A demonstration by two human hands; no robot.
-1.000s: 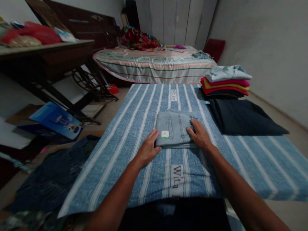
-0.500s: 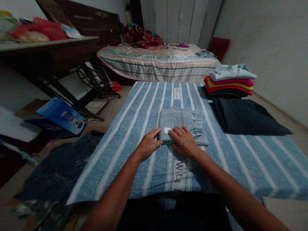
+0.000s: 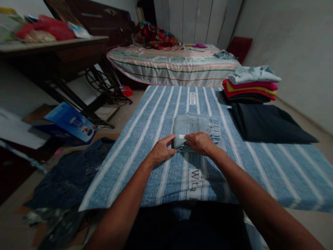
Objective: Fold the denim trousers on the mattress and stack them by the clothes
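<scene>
A pair of folded light-blue jeans [image 3: 196,127] lies in the middle of a blue-and-white striped cloth [image 3: 161,114] spread over a low surface. My left hand [image 3: 161,151] is at the jeans' near left corner, fingers curled on its edge. My right hand [image 3: 199,142] grips the near edge of the jeans beside a small white-and-green tag, and that edge is lifted a little off the cloth.
A folded dark garment [image 3: 267,123] lies to the right, with a stack of folded coloured clothes [image 3: 251,84] behind it. Dark clothes [image 3: 70,173] are heaped on the floor at left, near a blue box [image 3: 71,121] and a treadle table [image 3: 59,52]. A mattress [image 3: 173,64] lies beyond.
My right hand slid from the jeans' right side to the near edge by the tag and now grips it. The left hand curled onto the near left corner. The near edge has lifted.
</scene>
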